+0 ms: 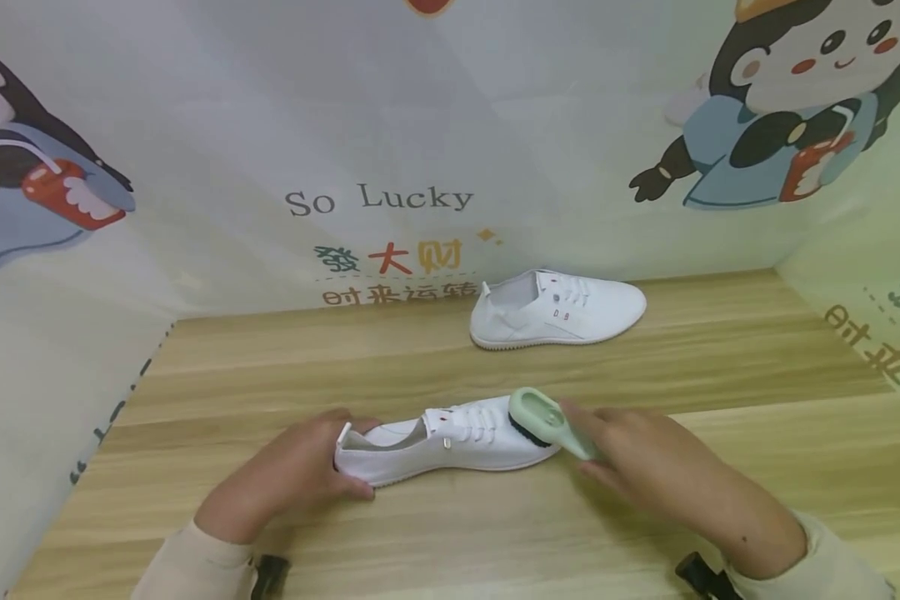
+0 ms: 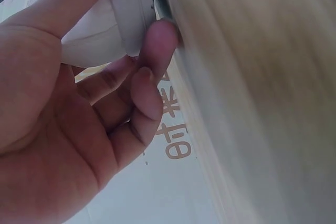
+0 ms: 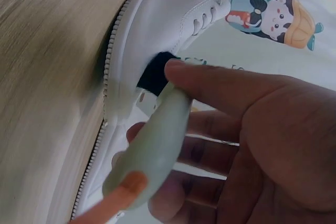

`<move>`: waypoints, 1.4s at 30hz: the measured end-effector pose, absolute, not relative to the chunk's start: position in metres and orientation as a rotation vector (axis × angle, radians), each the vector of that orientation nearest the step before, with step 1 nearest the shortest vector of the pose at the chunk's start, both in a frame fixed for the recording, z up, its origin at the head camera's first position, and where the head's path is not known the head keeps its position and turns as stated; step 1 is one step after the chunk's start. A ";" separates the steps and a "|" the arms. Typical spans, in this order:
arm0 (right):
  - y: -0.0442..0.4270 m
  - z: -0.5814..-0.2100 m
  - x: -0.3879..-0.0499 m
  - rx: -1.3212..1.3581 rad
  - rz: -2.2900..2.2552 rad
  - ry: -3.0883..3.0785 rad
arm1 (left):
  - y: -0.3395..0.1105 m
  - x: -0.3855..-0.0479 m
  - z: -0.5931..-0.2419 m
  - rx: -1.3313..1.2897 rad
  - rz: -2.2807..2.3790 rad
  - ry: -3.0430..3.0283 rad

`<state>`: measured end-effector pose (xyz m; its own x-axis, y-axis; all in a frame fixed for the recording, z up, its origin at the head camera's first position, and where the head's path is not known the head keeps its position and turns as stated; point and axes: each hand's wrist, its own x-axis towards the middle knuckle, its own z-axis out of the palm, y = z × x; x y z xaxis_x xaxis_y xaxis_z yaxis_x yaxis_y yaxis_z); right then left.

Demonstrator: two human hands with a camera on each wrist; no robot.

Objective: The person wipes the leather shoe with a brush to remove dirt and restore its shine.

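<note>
A white lace-up shoe (image 1: 412, 454) lies on the wooden surface, its toe pointing right. My left hand (image 1: 307, 467) grips the heel, thumb on the near side and fingers on the far side; the left wrist view shows the heel (image 2: 94, 35) between thumb and curled fingers. In my right hand (image 1: 637, 458) is a pale green brush (image 1: 537, 414) with dark bristles, held by its handle (image 3: 157, 140). Its bristles (image 3: 157, 72) rest against the shoe's toe, as the right wrist view also shows.
A second white shoe (image 1: 562, 312) stands behind, near the back wall, toe to the right. The wood-grain table top (image 1: 450, 542) is enclosed by pale printed sheets (image 1: 390, 125) at the back and sides.
</note>
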<state>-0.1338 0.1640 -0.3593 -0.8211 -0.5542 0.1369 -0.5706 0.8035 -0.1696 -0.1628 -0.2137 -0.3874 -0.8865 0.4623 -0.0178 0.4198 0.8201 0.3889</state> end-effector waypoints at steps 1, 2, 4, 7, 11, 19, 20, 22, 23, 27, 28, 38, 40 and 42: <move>0.164 -0.359 -0.134 0.919 0.316 -2.899 | -0.214 -0.163 -0.387 0.707 0.579 2.889; 0.163 -0.360 -0.134 0.927 0.320 -2.894 | -0.214 -0.163 -0.388 0.714 0.577 2.886; 0.163 -0.360 -0.134 0.937 0.325 -2.898 | -0.215 -0.163 -0.388 0.728 0.571 2.875; 0.163 -0.360 -0.135 0.915 0.329 -2.919 | -0.215 -0.163 -0.388 0.717 0.584 2.874; 0.165 -0.358 -0.138 0.852 0.340 -2.951 | -0.215 -0.164 -0.386 0.715 0.608 2.876; 0.173 -0.356 -0.142 0.795 0.301 -2.962 | -0.216 -0.164 -0.390 0.741 0.641 2.858; 0.174 -0.356 -0.142 0.788 0.299 -2.962 | -0.215 -0.164 -0.390 0.745 0.639 2.859; 0.174 -0.356 -0.142 0.776 0.296 -2.959 | -0.214 -0.164 -0.389 0.765 0.651 2.857; 0.175 -0.357 -0.142 0.765 0.284 -2.956 | -0.214 -0.164 -0.389 0.774 0.658 2.854; 0.175 -0.360 -0.142 0.728 0.245 -2.941 | -0.213 -0.164 -0.388 0.764 0.679 2.845; 0.175 -0.360 -0.143 0.720 0.245 -2.941 | -0.212 -0.164 -0.387 0.752 0.678 2.842; 0.172 -0.360 -0.140 0.771 0.212 -2.905 | -0.214 -0.165 -0.388 0.726 0.647 2.847; 0.171 -0.360 -0.139 0.770 0.205 -2.902 | -0.214 -0.165 -0.389 0.722 0.640 2.852; 0.169 -0.360 -0.139 0.770 0.196 -2.900 | -0.215 -0.165 -0.389 0.731 0.635 2.856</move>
<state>-0.1391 0.1694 -0.3597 -0.8605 -0.4829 0.1624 -0.5004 0.8610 -0.0910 -0.1652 -0.2146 -0.3887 -0.8751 0.4837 -0.0175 0.4307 0.7946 0.4279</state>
